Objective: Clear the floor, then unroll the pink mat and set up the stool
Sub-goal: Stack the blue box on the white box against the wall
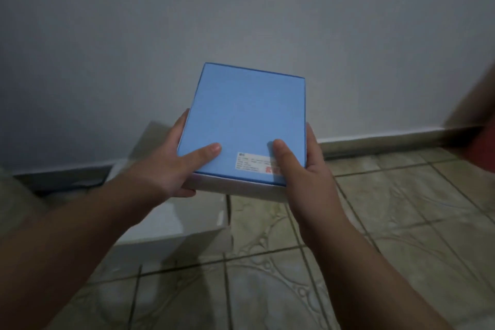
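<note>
Clearing the floor [348,262] appears to be the step in hand: a blue-lidded box [243,126] is gripped above the tiles by the left hand [184,166] and right hand [302,169], thumbs on top. Below lies a white box [198,220] against the wall [241,8]. Neither pink mat nor stool is seen; next, a spot off the floor is needed.

Plain grey wall [241,8], pale skirting [375,139], patterned beige floor tiles [388,222], dim light.

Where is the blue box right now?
In the head view's middle, the blue box is held up between the left hand and right hand, above the white box by the wall.
</note>
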